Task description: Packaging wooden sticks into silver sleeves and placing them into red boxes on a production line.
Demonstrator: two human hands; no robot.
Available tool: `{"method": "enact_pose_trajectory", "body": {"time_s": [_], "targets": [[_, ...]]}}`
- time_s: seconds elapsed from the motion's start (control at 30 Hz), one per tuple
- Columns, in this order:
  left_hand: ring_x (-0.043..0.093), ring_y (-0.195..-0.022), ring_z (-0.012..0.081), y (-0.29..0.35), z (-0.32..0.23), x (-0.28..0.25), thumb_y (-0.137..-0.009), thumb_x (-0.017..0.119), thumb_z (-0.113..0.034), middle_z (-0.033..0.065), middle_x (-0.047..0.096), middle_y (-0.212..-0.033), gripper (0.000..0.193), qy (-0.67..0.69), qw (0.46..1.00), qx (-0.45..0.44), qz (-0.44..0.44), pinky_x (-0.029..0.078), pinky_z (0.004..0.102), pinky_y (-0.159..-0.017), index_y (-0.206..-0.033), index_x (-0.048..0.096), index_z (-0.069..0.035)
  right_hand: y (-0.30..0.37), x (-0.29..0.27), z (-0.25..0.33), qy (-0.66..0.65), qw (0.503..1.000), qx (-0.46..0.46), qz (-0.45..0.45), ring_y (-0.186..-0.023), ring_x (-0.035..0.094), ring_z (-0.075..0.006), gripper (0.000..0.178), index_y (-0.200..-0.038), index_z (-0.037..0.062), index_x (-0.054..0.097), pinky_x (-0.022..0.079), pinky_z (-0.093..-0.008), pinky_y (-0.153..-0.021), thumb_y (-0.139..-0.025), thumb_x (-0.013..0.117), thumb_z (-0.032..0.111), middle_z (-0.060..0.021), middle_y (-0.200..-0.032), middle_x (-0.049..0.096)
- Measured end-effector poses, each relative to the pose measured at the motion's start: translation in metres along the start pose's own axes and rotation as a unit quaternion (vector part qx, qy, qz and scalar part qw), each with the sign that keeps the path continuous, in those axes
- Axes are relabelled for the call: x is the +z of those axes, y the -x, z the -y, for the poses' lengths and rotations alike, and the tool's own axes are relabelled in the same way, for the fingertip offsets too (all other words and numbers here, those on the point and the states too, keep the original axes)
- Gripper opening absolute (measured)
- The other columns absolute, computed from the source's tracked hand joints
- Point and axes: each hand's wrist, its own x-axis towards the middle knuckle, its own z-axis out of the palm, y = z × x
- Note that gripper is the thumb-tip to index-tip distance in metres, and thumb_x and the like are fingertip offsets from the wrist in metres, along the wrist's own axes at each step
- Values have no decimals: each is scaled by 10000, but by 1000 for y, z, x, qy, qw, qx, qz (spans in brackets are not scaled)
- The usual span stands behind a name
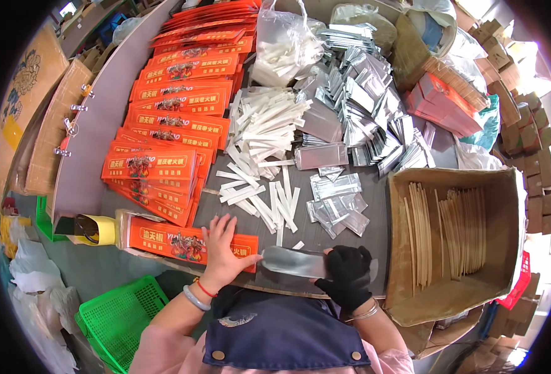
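Observation:
My bare left hand (pixel 222 250) lies on a red printed paper sleeve (pixel 172 242) at the table's front edge, fingers stretched over it and thumb toward its right end. My right hand (pixel 349 274), in a black fingerless glove, grips the right end of a flat silver packet (pixel 293 262). Motion smears the packet, and its left end comes close to my left thumb; whether they touch I cannot tell. Beyond my hands lie loose silver packets (pixel 338 199) and white paper-wrapped strips (pixel 266 124). Fanned rows of red sleeves (pixel 151 163) fill the left side.
At right stands a cardboard box (pixel 512 237) with wooden chopsticks (pixel 462 230). A heap of silver packets (pixel 369 93) and a plastic bag of white strips (pixel 285 50) lie farther back. A green basket (pixel 123 318) is on the floor, and a grey panel (pixel 95 93) borders the left.

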Motion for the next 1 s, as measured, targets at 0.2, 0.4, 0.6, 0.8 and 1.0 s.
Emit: {"method": "enact_pose_trajectory", "body": {"time_s": [0.2, 0.4, 0.6, 0.8, 1.0], "targets": [[305, -1396, 403, -5, -8, -10, -669, 856, -389, 205, 378, -1495, 901, -22, 997, 1, 71, 163, 544, -1167, -1375, 466, 14, -30, 60, 45, -62, 995, -76, -11, -1039, 552, -289, 649, -1146, 91, 586, 344, -498, -959, -660, 801, 463, -106, -1067, 604], [583, -961, 344, -90, 4, -16, -772, 728, -181, 136, 642, -984, 224, -63, 989, 123, -54, 457, 450, -856, -939, 683, -38, 5, 19, -50, -52, 982, 49, -175, -1023, 566, -325, 552, -1146, 60, 591, 440, -427, -893, -703, 823, 293, -122, -1080, 609], [575, -811, 319, -118, -5, -8, -807, 647, -109, 96, 605, -768, 49, -73, 977, 187, -71, 443, 450, -743, -793, 662, -65, 92, -4, -158, 188, 870, 419, -181, -1012, 575, -369, 290, -1036, 29, 584, 470, -471, -856, -811, 688, 179, -163, -1038, 604], [544, -923, 357, -154, -97, 86, -802, 673, -66, 155, 568, -915, 139, 76, 963, 246, -84, 450, 426, -809, -916, 597, -40, 82, 0, -164, 198, 854, 480, -38, -1043, 542, -378, 300, -1109, 9, 548, 472, -462, -867, -844, 625, 125, -196, -1083, 555], [569, -924, 320, -164, -112, 87, -695, 806, -194, 119, 592, -917, 268, -4, 987, 158, 0, 464, 421, -798, -865, 653, -55, 93, 3, -160, 128, 850, 492, -139, -1037, 540, -377, 186, -995, 11, 540, 461, -480, -874, -842, 599, 98, -204, -1072, 557]]}}
